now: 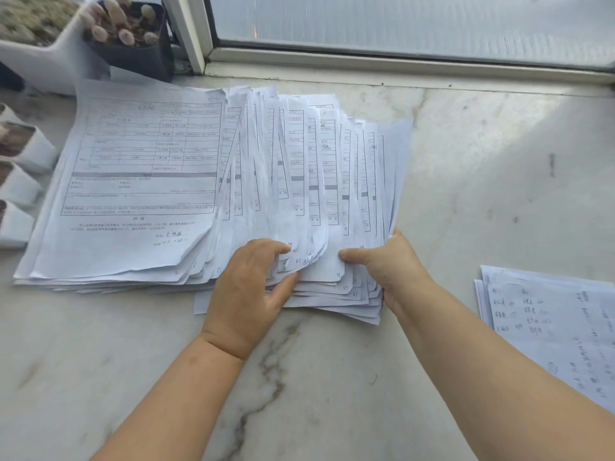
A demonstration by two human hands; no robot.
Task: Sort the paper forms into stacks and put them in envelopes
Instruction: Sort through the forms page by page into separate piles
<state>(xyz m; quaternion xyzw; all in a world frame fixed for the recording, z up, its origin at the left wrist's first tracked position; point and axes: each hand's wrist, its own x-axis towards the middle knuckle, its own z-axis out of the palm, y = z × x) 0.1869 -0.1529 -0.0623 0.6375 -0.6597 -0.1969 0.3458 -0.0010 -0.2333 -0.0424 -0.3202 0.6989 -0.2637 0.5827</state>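
A thick pile of printed paper forms (143, 181) lies fanned out on the marble sill, full sheets at the left and overlapping edges to the right. My left hand (249, 287) is at the near edge of the fan, forefinger and thumb pinching the lower corners of a few sheets. My right hand (386, 261) grips the near right corner of the fanned forms, thumb on top and fingers underneath. A smaller stack of handwritten sheets (549, 324) lies apart at the right edge.
Marble sill (299, 377) runs under everything. A black pot of cacti (129, 38) and white planters (26, 151) stand at the back left and left edge, touching the pile. A window frame (399, 61) borders the far side.
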